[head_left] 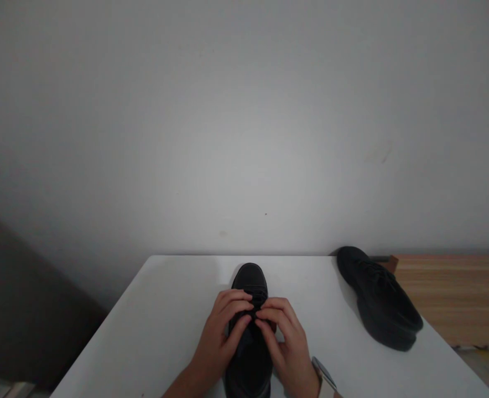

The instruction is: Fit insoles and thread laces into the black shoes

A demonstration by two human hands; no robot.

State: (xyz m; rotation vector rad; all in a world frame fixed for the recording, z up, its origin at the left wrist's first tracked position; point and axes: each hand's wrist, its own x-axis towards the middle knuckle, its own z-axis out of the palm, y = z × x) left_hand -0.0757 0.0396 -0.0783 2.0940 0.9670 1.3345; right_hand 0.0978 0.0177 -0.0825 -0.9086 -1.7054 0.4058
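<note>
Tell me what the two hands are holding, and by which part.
Both hands, left hand and right hand, pinch the laces of the black shoe.

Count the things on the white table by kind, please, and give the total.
Black shoes: 2, one under both hands, one lying at the table's right edge
Hands: 2, left hand, right hand
Total: 4

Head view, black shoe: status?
Left hand and right hand pinching laces on black lace-up shoe. Second black shoe lies apart, right. Nothing obstructing.
</note>
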